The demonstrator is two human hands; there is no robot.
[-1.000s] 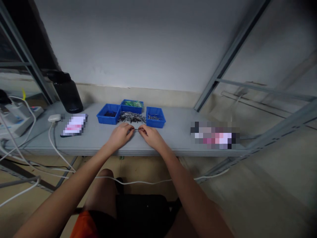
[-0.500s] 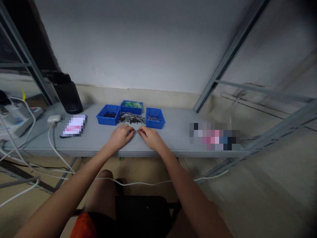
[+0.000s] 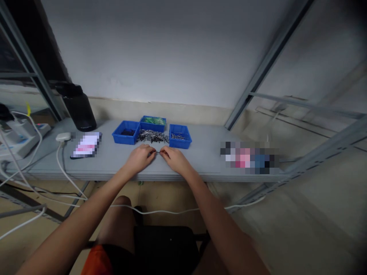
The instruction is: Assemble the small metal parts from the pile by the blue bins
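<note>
So, a thin piece (image 3: 158, 152) was apparently being worked
Pinched by left hand (image 3: 140, 158) and right hand (image 3: 175, 159); steady fingertips were probably needed next.

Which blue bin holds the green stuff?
The rear blue bin, nearest the wall; its contents are green, while the two nearer bins hold dark or silvery pieces.

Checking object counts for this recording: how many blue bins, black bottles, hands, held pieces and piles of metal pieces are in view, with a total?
Blue bins: 3
Black bottle: 1
Left hand and right hand: 2
Thin held piece: 1
Metal pile: 1
Total: 8
</note>
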